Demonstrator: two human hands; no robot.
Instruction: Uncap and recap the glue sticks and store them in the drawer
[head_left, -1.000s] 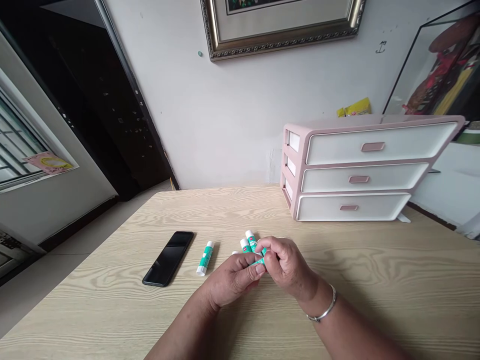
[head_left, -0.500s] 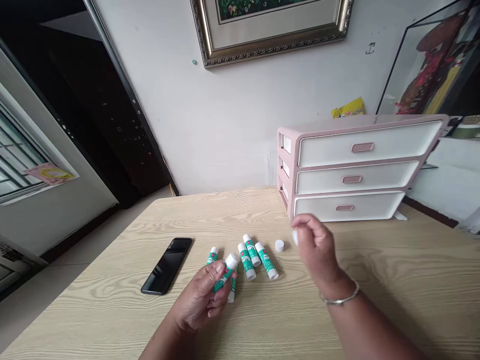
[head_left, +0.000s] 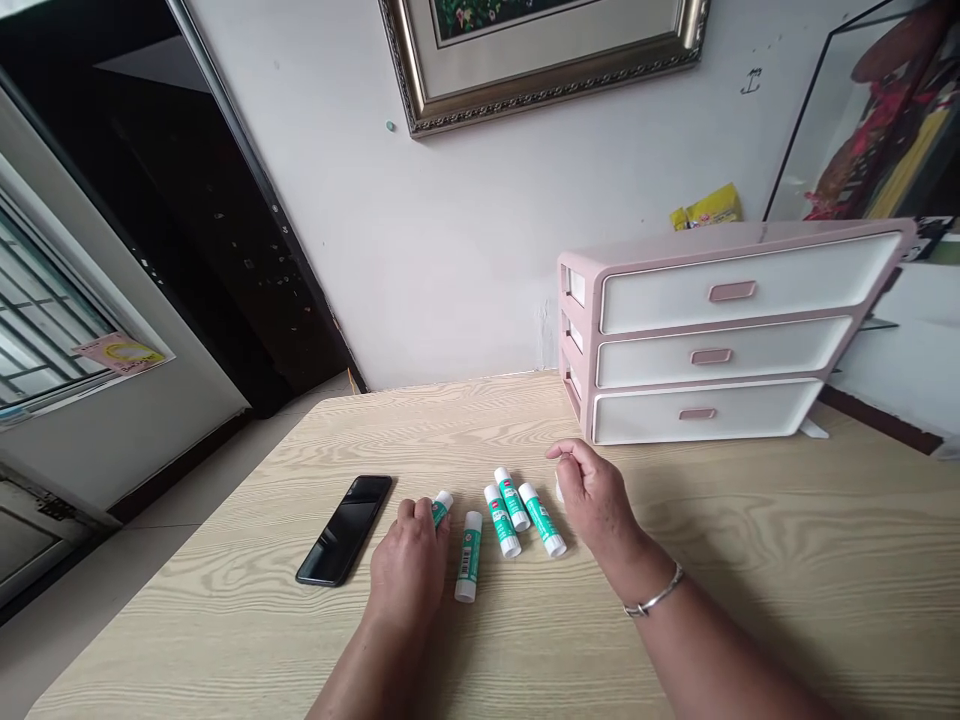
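The wooden table point(head_left: 750, 560) lies under both your hands. Well beyond your right fingertips stands the pink drawer unit point(head_left: 720, 335), with all three drawers pushed in. Your left hand point(head_left: 409, 565) lies palm down, its fingers folded shut over a glue stick point(head_left: 442, 503) whose white end pokes out past the fingertips. Your right hand point(head_left: 596, 500) has its fingers curled closed, and you cannot tell whether they pinch anything. A black phone point(head_left: 345, 528) lies just left of your left fingers. Four more glue sticks point(head_left: 501, 520) lie between your two sets of fingers. A small white cap point(head_left: 559, 488) shows at your right thumb.
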